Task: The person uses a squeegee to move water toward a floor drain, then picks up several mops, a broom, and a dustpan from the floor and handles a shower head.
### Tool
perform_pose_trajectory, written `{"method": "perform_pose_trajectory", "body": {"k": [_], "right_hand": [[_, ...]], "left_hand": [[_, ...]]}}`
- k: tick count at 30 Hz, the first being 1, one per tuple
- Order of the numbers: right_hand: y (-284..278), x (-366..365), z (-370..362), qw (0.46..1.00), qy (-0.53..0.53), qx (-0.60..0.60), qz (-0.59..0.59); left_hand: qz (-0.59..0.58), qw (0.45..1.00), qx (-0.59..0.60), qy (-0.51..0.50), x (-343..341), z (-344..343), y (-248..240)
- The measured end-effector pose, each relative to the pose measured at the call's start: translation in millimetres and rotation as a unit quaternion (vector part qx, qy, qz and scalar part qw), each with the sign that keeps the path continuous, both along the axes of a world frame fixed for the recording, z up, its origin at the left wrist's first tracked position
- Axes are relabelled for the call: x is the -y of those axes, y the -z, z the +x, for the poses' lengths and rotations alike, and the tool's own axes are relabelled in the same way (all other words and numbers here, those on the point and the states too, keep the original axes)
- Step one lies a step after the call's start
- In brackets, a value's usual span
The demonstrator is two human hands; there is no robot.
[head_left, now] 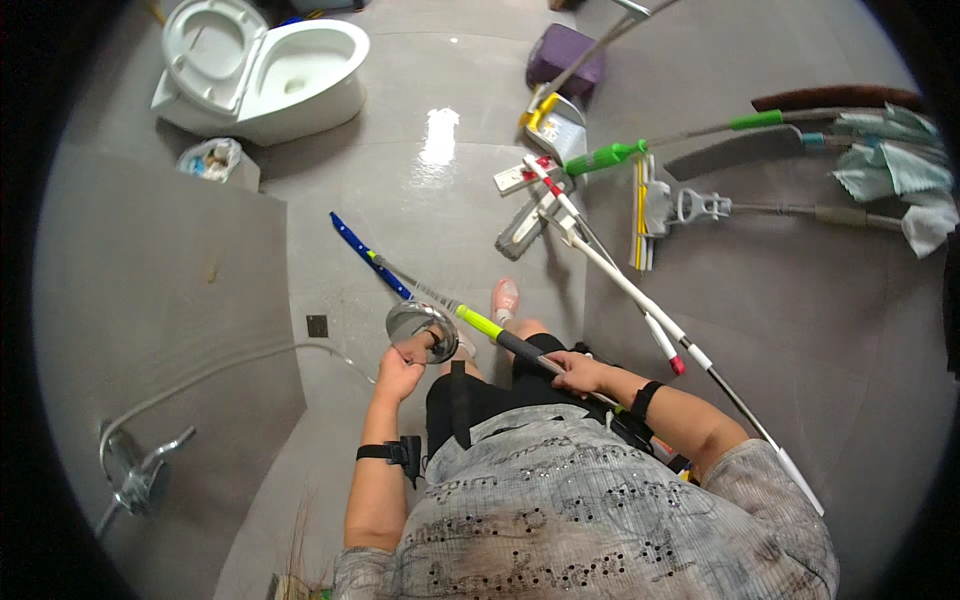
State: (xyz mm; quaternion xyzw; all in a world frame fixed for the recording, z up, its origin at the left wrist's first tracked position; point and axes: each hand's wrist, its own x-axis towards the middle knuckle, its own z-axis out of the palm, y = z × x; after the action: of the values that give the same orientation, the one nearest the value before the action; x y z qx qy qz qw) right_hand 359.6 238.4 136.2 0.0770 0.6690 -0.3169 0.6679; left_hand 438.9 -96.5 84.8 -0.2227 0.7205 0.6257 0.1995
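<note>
My left hand (400, 370) is closed around the handle of a round chrome shower head (408, 318). A pale hose (250, 352) runs from the wall tap to behind my left forearm. My right hand (578, 373) grips the dark upper part of a long pole (480, 321) with a lime-green section. At the pole's far end, a long narrow blue head (350, 238) rests on the wet floor, ahead and to the left. The shower head hangs beside the pole and hides the near end of the blue head.
A white toilet (315, 85) with raised lid and a bin (235, 170) stand far left. The tap (140, 480) is on the left wall, a floor drain (317, 326) near it. Rightward are several mops (525, 225), a dustpan (560, 128), a purple stool (565, 55) and hanging cloths (885, 172).
</note>
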Motion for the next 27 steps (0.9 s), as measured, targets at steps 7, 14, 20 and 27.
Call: {"method": "perform_pose_trajectory", "body": {"k": [7, 14, 20, 27], "right_hand": [[15, -45, 8, 0.964, -0.207, -0.115, 0.124], [66, -141, 46, 0.929, -0.196, -0.212, 0.23], [49, -141, 62, 0.942, -0.164, -0.211, 0.203], [-39, -174, 94, 0.951, -0.116, -0.151, 0.246]], "left_hand": [[0.058, 0.987, -0.036, 0.142, -41, -57, -8], [0.057, 0.947, -0.013, 0.317, -88, -89, 6], [0.054, 0.932, 0.004, 0.358, -124, -107, 2], [0.081, 0.932, 0.027, 0.352, -162, -126, -24]]}}
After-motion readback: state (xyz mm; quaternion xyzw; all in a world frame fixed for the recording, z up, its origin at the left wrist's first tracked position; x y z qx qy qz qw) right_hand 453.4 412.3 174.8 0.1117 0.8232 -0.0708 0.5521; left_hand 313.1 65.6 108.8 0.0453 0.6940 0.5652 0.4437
